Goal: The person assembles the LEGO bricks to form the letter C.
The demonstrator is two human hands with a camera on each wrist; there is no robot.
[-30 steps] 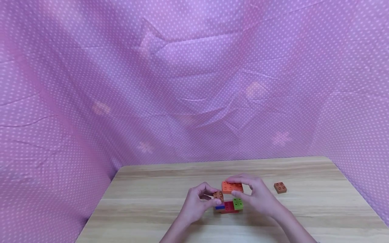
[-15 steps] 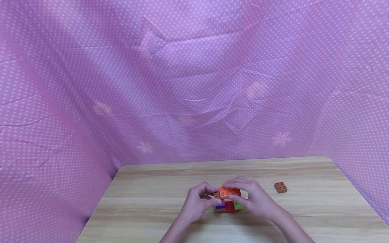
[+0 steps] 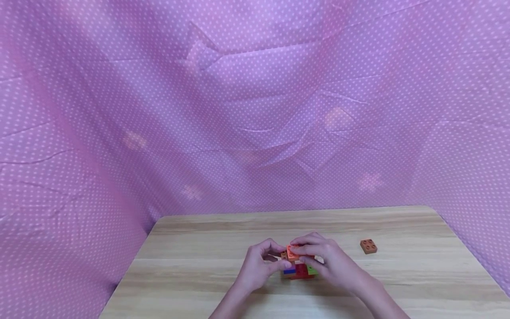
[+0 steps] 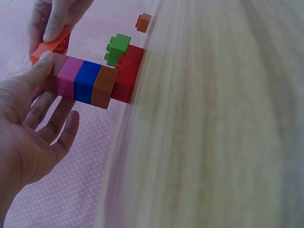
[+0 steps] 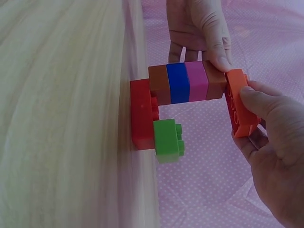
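A red brick (image 5: pixel 141 114) lies on the table, bearing a short green brick (image 5: pixel 165 140) at one end. A column rises from its other end: a brown brick (image 5: pixel 159 85), a blue brick (image 5: pixel 178 83), a pink brick (image 5: pixel 196 80) and an upper brown brick (image 5: pixel 215 83). My left hand (image 3: pixel 256 268) pinches this column at the upper brown brick, between thumb and fingers. With thumb and fingers, my right hand (image 3: pixel 332 261) grips a long orange brick (image 5: pixel 243 114) at the column's top. The orange brick reaches out sideways above the green one, its hollow underside partly visible in the right wrist view.
A loose brown brick (image 3: pixel 368 246) with studs up lies to the right of the hands on the wooden table (image 3: pixel 191 252). Behind the table and at its sides hangs a pink dotted cloth (image 3: pixel 255 133).
My right hand has brought the orange brick left and down onto the column's top, and its fingers now lie further over the brick. My left hand stays at the column.
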